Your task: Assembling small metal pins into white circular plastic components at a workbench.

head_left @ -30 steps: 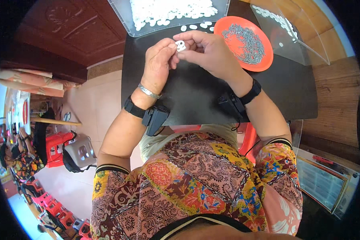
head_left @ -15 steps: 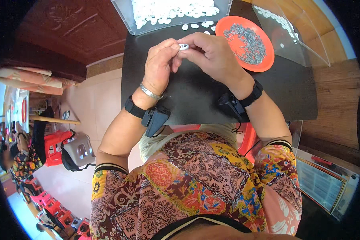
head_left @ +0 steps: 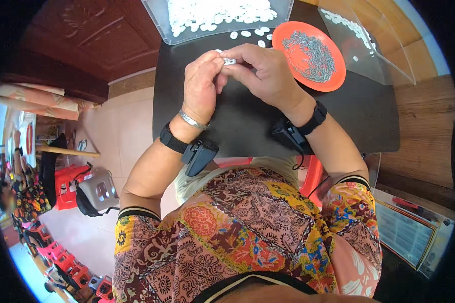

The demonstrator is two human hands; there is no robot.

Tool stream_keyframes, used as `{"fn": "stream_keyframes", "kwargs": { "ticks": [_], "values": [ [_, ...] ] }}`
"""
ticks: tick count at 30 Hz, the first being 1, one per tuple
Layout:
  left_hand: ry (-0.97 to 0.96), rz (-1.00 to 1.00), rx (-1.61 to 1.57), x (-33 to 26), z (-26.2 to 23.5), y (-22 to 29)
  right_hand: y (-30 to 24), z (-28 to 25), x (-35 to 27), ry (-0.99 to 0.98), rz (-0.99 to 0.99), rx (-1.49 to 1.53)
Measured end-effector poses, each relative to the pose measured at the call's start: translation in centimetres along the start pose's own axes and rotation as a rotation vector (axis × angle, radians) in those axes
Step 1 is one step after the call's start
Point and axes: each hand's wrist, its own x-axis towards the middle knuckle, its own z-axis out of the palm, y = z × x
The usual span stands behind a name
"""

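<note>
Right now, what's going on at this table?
A seated person holds a small white piece pinched between the fingertips of the left hand and right hand, above a black table. Beyond the hands, a clear tray holds many similar white pieces, with a few loose beside it. An orange plate of small grey metal parts sits to the right.

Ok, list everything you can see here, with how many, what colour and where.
Table: one, black, under the hands.
Clear tray: one, top centre, full of small white pieces.
Loose white pieces: a few, on the table by the tray.
Plate: one, orange-red, top right, holding grey metal bits.
Clear lid: one, far right.
Small white part: one, pinched between both hands.
Left hand: silver bracelet, black wristband.
Right hand: black wristband.
</note>
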Motion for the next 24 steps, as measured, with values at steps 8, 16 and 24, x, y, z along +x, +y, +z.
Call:
{"fn": "stream_keyframes", "kwargs": {
  "ticks": [8, 16, 24],
  "values": [
    [0.055, 0.159, 0.135, 0.33, -0.07, -0.47, 0.21, -0.28, 0.03, -0.065, 0.161, 0.229],
    [0.036, 0.174, 0.154, 0.56, -0.16, -0.48, 0.52, -0.07, 0.08, -0.010, 0.127, 0.179],
    [-0.020, 0.100, 0.174, 0.54, -0.43, -0.27, 0.30, -0.34, 0.19, 0.018, 0.074, 0.011]
  ]
}}
